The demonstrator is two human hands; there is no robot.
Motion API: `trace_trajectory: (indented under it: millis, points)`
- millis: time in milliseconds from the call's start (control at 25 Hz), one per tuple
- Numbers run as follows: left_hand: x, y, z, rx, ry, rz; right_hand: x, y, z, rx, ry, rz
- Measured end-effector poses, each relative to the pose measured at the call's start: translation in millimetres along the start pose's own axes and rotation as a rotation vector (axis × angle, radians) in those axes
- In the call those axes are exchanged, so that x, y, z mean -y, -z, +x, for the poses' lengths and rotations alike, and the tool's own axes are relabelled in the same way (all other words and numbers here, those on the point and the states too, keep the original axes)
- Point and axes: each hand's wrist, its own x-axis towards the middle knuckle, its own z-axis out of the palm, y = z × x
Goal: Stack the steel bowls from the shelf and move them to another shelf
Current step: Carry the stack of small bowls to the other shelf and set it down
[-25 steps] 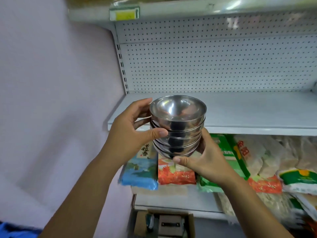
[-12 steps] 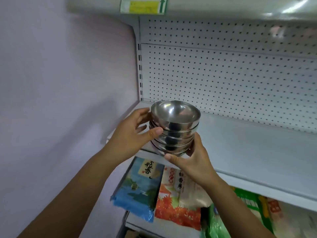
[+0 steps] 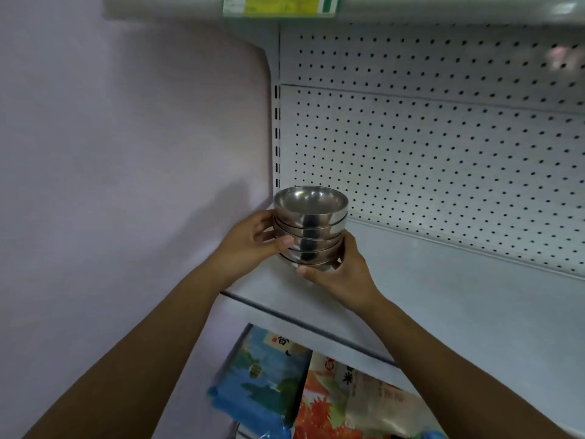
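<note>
Bowls (image 3: pixel 311 229) in one stack are at the left end of the shelf (image 3: pixel 443 296). Left hand (image 3: pixel 250 245) grips the side, right hand (image 3: pixel 345 274) curls round the bottom bowl.

The stack of steel bowls (image 3: pixel 310 229) is standing upright with mouths facing up, several shiny round bowls nesting one inside another. It is sitting low over the white shelf (image 3: pixel 443 299), at that shelf's left end and towards its rear edge. The left hand (image 3: pixel 250 245) is gripping its left side and the right hand (image 3: pixel 345 274) is cupping its base, hiding whether the bottom bowl is touching the shelf.
</note>
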Motion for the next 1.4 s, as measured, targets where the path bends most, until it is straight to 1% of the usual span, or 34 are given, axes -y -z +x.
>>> trace_trajectory:
  millis: [200,400,520,600,680,760,800,960,1040,1160,1400]
  points:
    - [23,26,59,0.082,0.046,-0.081,-10,-26,44,-0.103,-0.091,0.018]
    - [43,37,104,0.130,0.036,-0.153,-19,-40,79,-0.195,-0.134,0.052]
    - [65,41,128,0.134,0.018,-0.169,-28,-42,97,-0.189,-0.137,0.069]
    - [73,44,145,0.126,-0.007,-0.220,-36,-43,115,-0.187,-0.127,0.002]
    - [78,50,159,0.166,-0.018,-0.223,-47,-45,133,-0.151,-0.157,-0.037]
    - [82,57,170,0.243,-0.023,-0.205,-85,-50,154,-0.113,-0.166,-0.065]
    - [83,59,174,0.270,-0.028,-0.203,-86,-51,157,-0.119,-0.183,-0.087]
    - [87,61,183,0.234,-0.003,-0.220,-53,-52,156,-0.154,-0.196,-0.122]
    - [87,58,183,0.191,0.023,-0.269,-47,-50,160,-0.130,-0.188,-0.160]
    - [92,55,189,0.159,0.056,-0.311,-45,-46,171,-0.086,-0.209,-0.156]
    - [97,53,207,0.142,0.023,-0.295,-46,-36,193,-0.021,-0.197,-0.167]
